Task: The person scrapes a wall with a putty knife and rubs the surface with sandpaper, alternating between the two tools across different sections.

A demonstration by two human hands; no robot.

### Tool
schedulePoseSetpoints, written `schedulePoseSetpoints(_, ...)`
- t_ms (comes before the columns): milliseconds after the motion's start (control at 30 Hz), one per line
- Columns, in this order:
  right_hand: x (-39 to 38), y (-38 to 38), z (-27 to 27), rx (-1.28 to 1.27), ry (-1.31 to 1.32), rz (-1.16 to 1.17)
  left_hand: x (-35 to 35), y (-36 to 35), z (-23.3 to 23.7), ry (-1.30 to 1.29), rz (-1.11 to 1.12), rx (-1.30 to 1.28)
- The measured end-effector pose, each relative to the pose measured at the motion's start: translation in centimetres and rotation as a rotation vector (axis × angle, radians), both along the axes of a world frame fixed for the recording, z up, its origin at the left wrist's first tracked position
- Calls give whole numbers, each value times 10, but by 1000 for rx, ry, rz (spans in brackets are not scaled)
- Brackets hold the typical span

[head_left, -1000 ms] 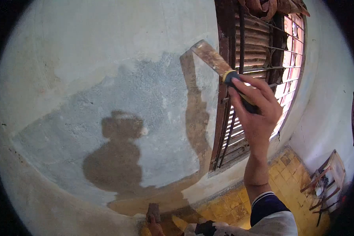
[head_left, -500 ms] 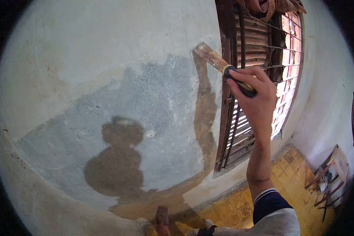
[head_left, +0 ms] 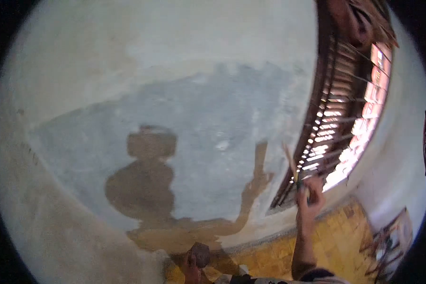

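While the view is blurred by motion, the scraper [head_left: 290, 160] is seen gripped by its handle in the right hand [head_left: 312, 193], fingers closed around it, with the blade pointed up and slightly leftward, shown nearly edge-on. The scraper is held in front of the lower part of the window [head_left: 333, 94], near its left edge; whether the wall is touched by the blade cannot be told. The right forearm is raised from the bottom edge, where a dark sleeve [head_left: 317, 274] is partly seen. At bottom centre, a dark reddish-brown block [head_left: 200, 254] is held in the left hand [head_left: 191, 270], fingers wrapped along its side, the hand partly cut off by the edge. A broad grey patch [head_left: 222, 113] is spread across the wall [head_left: 175, 42], bordered above by paler paint. On the patch, a shadow [head_left: 146, 184] of head, body and raised arm is cast, the scraper's outline included. The window is fitted with slats and bars, and its top is partly covered by brown cloth [head_left: 359, 21]. Below, yellow floor tiles [head_left: 336, 236] are seen; at lower right, a wooden frame [head_left: 397, 241] is stood, details blurred.
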State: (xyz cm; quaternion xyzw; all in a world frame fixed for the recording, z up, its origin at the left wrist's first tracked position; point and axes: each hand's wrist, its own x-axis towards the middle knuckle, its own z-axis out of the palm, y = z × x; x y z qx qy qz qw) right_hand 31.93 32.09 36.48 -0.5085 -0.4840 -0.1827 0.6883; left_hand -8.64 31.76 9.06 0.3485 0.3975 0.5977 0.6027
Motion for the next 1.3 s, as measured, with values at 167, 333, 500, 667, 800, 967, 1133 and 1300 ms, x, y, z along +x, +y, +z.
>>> schedulePoseSetpoints(167, -92, -46, -180, -67, 894, 326, -17, -17, -7, -25, 222, -3)
schedulePoseSetpoints(333, -108, -59, -241, -348, 755, 745, -47, -23, -1, 21, 272, -22)
schedulePoseSetpoints(500, -144, -39, -121, -316, 631, 590, -57, -24, 5, 82, 186, -39)
schedulePoseSetpoints(667, -145, -51, -119, -281, 543, 537, -58, -9, 86, 110, 35, 125)
schedulePoseSetpoints(800, -143, -67, -143, -262, 616, 512, -76, 19, 60, 35, 37, 95)
schedulePoseSetpoints(967, -130, -84, -150, -296, 528, 393, -48, 33, 88, 177, 3, 248)
schedulePoseSetpoints(1133, -114, -96, -136, -269, 818, 460, -10, 44, 105, -61, -95, 204)
schedulePoseSetpoints(1300, -86, -98, -153, -386, 879, 487, 50, 28, 83, 34, -68, 154)
